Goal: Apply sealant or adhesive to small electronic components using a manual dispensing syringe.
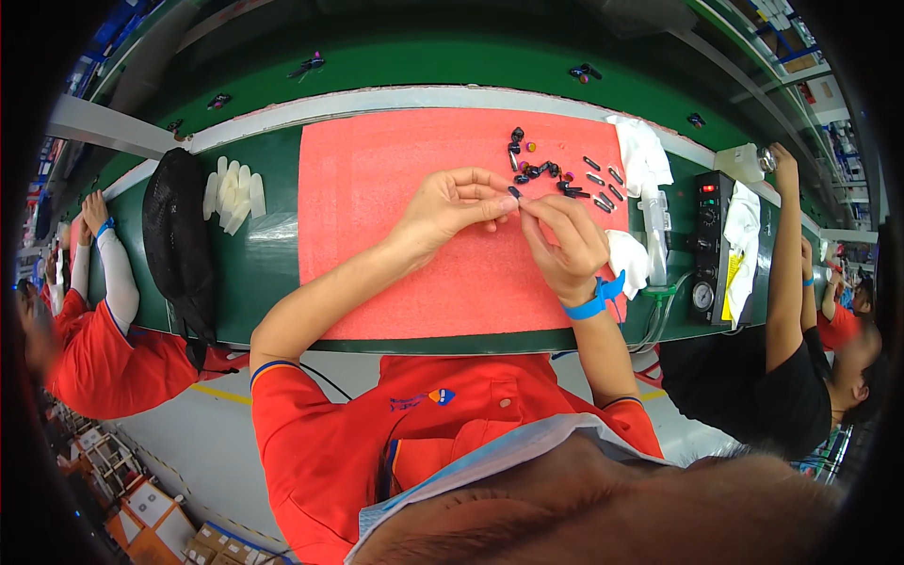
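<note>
My left hand (460,201) and my right hand (568,247) meet above the pink foam mat (377,160). Between their fingertips is a small dark piece (514,192), pinched by my left thumb and forefinger. The right fingertips close on its near end. Its exact kind is too small to make out. Just beyond and to the right of the hands lies a loose cluster of small black earbud-like parts (535,171), some with reddish or yellow ends. Several slim dark strips (604,201) lie right of them. A blue band circles my right wrist.
White cloths (642,155) and a clear tube-like holder (654,235) flank the mat's right side. Beyond stands a black control box (708,217) with a gauge and hoses. Pale finger cots (235,193) and a black bag (177,245) lie left. Co-workers sit on both sides.
</note>
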Demonstrator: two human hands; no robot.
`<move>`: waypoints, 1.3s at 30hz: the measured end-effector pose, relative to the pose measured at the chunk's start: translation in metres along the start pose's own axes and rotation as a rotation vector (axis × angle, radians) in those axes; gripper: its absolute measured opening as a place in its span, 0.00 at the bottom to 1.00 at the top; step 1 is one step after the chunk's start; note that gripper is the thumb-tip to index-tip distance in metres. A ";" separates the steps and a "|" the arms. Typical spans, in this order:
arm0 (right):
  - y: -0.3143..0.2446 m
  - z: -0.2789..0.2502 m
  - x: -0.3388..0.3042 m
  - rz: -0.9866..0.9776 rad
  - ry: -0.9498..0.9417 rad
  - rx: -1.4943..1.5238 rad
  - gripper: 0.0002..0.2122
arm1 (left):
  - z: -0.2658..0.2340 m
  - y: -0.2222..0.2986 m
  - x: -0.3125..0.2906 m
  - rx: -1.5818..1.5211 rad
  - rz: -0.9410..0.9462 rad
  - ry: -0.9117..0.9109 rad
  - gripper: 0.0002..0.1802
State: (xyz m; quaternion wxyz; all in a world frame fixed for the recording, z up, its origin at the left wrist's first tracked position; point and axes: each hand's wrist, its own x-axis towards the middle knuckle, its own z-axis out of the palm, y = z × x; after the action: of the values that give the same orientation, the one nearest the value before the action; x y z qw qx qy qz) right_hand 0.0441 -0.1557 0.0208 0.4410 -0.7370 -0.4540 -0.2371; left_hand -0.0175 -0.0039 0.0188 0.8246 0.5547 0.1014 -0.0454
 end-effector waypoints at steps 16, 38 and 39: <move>0.002 0.000 0.005 -0.090 -0.115 0.147 0.10 | -0.004 -0.003 0.001 -0.228 -0.117 -0.055 0.14; 0.008 0.003 -0.003 0.230 -0.194 0.327 0.07 | -0.001 0.015 -0.002 0.555 0.258 -0.036 0.05; 0.008 0.002 -0.002 0.230 -0.190 0.325 0.07 | -0.002 0.015 -0.002 0.515 0.249 -0.058 0.05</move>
State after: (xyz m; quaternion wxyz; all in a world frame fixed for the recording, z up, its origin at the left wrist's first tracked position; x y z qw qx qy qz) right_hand 0.0495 -0.1565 0.0148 0.5336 -0.7220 -0.4387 -0.0384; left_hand -0.0171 0.0033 0.0321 0.6586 0.7523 -0.0061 0.0161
